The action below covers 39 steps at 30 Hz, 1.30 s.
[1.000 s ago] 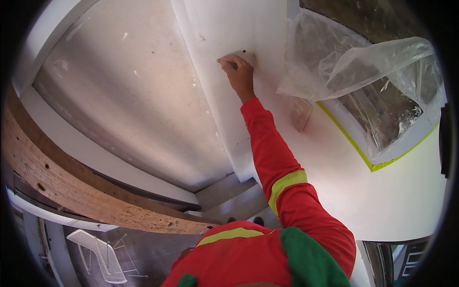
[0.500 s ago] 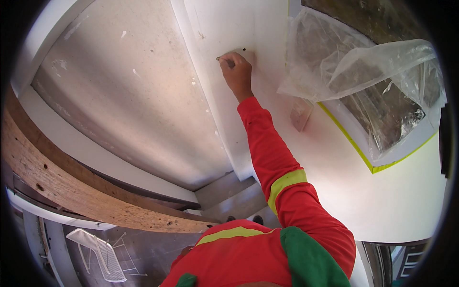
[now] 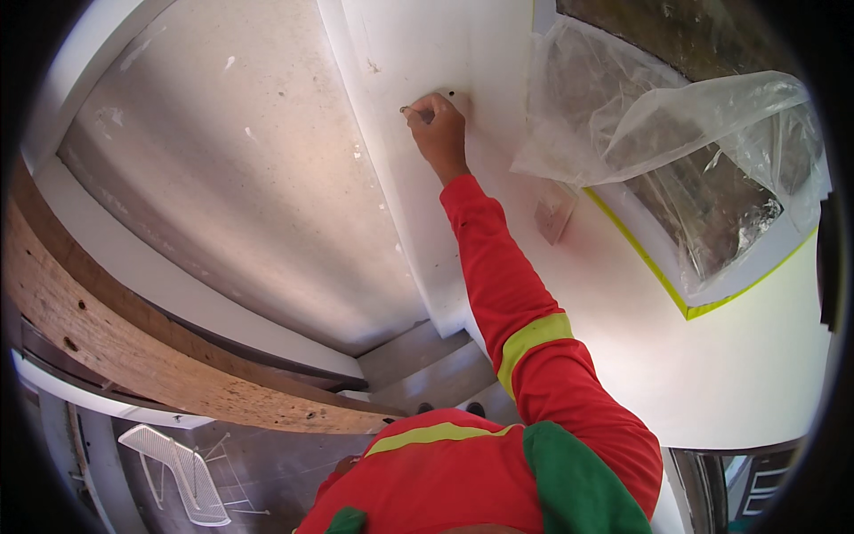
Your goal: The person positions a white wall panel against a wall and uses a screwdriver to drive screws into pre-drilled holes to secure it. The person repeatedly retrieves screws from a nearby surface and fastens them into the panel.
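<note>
Left hand (image 3: 346, 464) is mostly hidden, can't tell its grip. Right hand (image 3: 440, 135) pinches some tiny bit (image 3: 404, 109) at the white wall (image 3: 712, 383), near its left edge. Bare wall between hand and plastic (image 3: 640, 125); wooden beam (image 3: 160, 360) off left, mesh chair (image 3: 189, 472) beyond.

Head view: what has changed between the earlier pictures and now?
The back of the right hand has shifted slightly left and up, relative to the dark spot. No grasp or release shows. The fingertips stay pinched at the same place; the plastic sheet looks unchanged.
</note>
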Tool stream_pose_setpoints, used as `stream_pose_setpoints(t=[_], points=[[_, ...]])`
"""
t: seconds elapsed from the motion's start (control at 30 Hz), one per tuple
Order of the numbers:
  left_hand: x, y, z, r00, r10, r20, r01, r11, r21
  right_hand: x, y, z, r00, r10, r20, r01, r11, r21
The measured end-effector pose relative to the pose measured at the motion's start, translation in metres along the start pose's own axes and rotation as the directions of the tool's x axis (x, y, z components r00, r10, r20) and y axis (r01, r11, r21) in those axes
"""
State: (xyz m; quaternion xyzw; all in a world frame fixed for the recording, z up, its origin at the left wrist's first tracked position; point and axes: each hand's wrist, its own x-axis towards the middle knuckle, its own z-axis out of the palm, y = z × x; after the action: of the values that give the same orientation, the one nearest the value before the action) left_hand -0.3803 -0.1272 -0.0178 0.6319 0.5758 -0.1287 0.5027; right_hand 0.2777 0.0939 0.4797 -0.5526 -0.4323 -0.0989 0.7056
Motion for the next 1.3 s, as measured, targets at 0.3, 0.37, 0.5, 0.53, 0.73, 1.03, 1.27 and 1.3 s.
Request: stream_pose_setpoints(t=[0.3,0.37,0.5,0.53,0.73,1.03,1.27,1.3], points=[[-0.002,-0.002,0.003,0.999,0.029,-0.012,-0.029,0.999,0.030,0.000,-0.005,-0.001,0.998,0.040,0.038,-0.037,0.997,-0.072],[-0.001,-0.002,0.003,0.999,0.039,-0.012,-0.039,0.998,0.040,0.002,-0.003,-0.001,0.999,0.036,0.039,-0.033,0.996,-0.081],[0.001,-0.002,0.003,0.999,0.052,-0.016,-0.051,0.998,0.048,0.002,-0.003,0.000,0.999,0.023,0.030,-0.020,0.996,-0.091],[0.003,-0.002,0.003,0.998,0.055,-0.017,-0.054,0.997,0.049,0.002,-0.004,0.000,1.000,0.011,0.021,-0.009,0.995,-0.098],[0.003,-0.005,0.007,0.997,0.068,-0.025,-0.066,0.997,0.047,0.004,-0.006,0.004,1.000,-0.014,0.014,0.016,0.992,-0.122],[-0.006,0.013,0.007,0.992,0.127,-0.014,-0.126,0.989,0.078,0.004,-0.012,0.001,0.998,0.064,0.029,-0.059,0.989,-0.133],[0.009,0.026,0.000,0.952,0.226,0.209,-0.248,0.965,0.087,0.006,-0.003,0.006,0.997,0.083,0.011,-0.080,0.985,-0.154],[0.011,0.034,0.001,0.949,0.241,0.202,-0.264,0.960,0.095,0.006,-0.001,0.009,0.998,0.065,0.009,-0.063,0.981,-0.184]])
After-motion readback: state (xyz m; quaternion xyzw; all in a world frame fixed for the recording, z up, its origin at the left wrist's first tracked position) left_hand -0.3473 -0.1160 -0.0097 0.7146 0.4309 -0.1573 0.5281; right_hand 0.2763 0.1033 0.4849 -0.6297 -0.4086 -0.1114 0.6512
